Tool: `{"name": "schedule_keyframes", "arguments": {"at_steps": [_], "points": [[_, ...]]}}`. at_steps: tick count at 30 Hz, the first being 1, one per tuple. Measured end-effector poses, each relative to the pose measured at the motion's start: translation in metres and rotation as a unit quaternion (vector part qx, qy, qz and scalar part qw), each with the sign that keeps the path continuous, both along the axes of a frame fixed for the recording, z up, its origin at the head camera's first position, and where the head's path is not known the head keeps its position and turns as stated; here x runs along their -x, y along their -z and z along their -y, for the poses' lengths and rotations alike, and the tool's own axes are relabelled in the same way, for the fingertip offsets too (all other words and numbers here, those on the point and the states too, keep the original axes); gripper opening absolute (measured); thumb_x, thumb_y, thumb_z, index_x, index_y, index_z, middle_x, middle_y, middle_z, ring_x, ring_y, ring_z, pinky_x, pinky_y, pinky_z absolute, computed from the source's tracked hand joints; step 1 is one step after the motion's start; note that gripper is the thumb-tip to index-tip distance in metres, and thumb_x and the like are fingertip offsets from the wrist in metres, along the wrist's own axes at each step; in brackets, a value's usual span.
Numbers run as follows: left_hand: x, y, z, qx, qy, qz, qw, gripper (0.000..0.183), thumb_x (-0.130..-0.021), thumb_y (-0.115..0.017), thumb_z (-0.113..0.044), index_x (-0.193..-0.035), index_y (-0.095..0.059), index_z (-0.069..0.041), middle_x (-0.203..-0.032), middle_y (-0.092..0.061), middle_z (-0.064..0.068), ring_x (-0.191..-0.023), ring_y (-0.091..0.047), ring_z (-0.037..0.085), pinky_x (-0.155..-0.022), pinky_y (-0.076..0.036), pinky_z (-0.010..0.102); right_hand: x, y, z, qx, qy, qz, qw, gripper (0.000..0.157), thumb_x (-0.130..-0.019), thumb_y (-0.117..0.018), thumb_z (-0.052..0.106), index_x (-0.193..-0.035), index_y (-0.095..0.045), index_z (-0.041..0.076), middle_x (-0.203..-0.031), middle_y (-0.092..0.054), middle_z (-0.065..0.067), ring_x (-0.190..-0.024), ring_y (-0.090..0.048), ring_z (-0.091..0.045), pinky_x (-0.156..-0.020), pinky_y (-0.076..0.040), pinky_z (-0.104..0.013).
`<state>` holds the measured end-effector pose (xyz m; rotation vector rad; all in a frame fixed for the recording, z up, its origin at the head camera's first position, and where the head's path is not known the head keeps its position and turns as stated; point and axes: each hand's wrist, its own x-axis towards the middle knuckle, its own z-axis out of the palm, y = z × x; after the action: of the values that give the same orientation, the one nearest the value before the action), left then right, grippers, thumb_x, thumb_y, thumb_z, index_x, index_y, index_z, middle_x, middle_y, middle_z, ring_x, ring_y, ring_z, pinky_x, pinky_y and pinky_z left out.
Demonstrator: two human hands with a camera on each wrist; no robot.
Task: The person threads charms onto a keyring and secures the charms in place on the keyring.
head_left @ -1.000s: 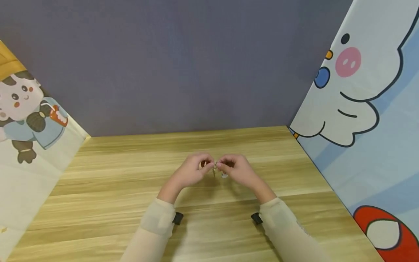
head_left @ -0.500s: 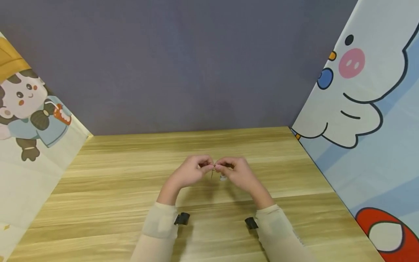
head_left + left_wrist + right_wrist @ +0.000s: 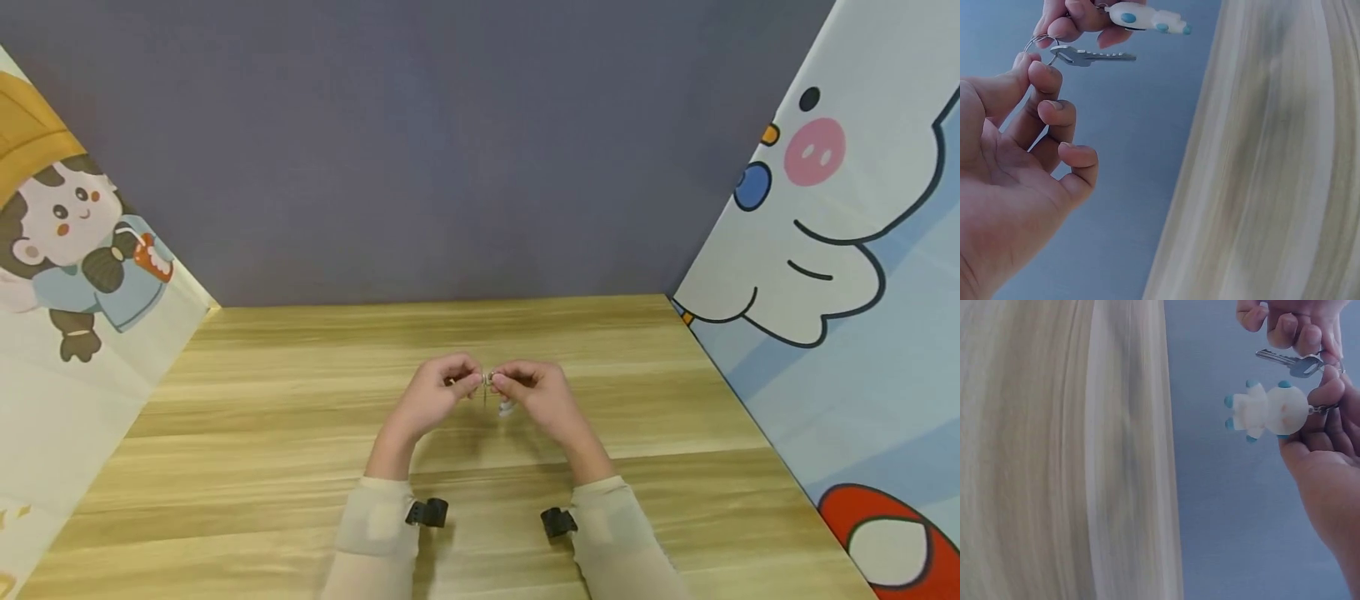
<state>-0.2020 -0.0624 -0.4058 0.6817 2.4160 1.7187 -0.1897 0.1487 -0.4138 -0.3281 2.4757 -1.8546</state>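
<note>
Close over the table, my left hand and right hand meet fingertip to fingertip around a metal key ring. The left thumb and index finger pinch one side of the ring, its other fingers loosely bent. Opposite, the right thumb and fingers pinch the ring's other side. A silver key hangs from the ring between the hands. From a short chain at the right fingers dangles a small white figure with turquoise ears and feet, also seen below the right hand in the head view.
The wood-grain table stretches out around both hands. A grey-blue panel stands behind it, with cartoon-printed panels at the left and right. Black wrist cameras sit on both sleeves.
The fingertips came together half a second ago and now stand slightly apart, with the ring showing between them. The head view has shifted a little, and the forearms look closer together.
</note>
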Motion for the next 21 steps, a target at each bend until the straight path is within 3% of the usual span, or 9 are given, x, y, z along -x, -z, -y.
{"name": "schedule_keyframes", "arguments": {"at_steps": [6,12,17,21], "points": [[-0.003,0.006,0.001,-0.021,-0.008,0.019,0.9996,0.016,-0.108,-0.061,-0.013,-0.105,-0.071,-0.002,-0.094,-0.070,0.024,-0.082,-0.062,0.020,-0.074,-0.049,0.032,0.001,0.005,0.003,0.014,0.005,0.003,1.000,0.016,-0.103,-0.071,0.014,-0.109,-0.079,0.002,-0.102,-0.078,-0.022,-0.082,-0.071,-0.022,-0.076,-0.059,-0.028],[-0.006,0.007,0.001,-0.016,-0.016,0.024,0.9995,0.013,-0.109,-0.061,-0.014,-0.106,-0.072,-0.007,-0.098,-0.073,0.022,-0.084,-0.062,0.018,-0.076,-0.048,0.031,0.000,0.006,0.005,0.001,0.015,-0.014,1.000,0.015,-0.104,-0.070,0.014,-0.107,-0.079,0.003,-0.101,-0.077,-0.024,-0.085,-0.072,-0.028,-0.076,-0.059,-0.027],[-0.008,0.003,0.000,0.017,-0.029,0.012,0.9994,0.011,-0.108,-0.063,-0.017,-0.110,-0.073,-0.012,-0.097,-0.074,0.018,-0.082,-0.063,0.020,-0.072,-0.048,0.030,-0.005,0.003,0.009,-0.072,0.022,-0.058,0.996,0.013,-0.105,-0.068,0.013,-0.106,-0.078,0.005,-0.096,-0.077,-0.018,-0.080,-0.069,-0.020,-0.073,-0.057,-0.026],[-0.010,-0.001,-0.002,0.051,-0.044,-0.001,0.9977,0.010,-0.108,-0.065,-0.020,-0.110,-0.073,-0.015,-0.095,-0.074,0.009,-0.084,-0.066,0.024,-0.072,-0.051,0.032,-0.008,-0.002,0.012,-0.145,0.020,-0.111,0.983,0.013,-0.105,-0.066,0.013,-0.107,-0.078,0.006,-0.092,-0.077,-0.010,-0.076,-0.068,-0.019,-0.071,-0.056,-0.028]]}}
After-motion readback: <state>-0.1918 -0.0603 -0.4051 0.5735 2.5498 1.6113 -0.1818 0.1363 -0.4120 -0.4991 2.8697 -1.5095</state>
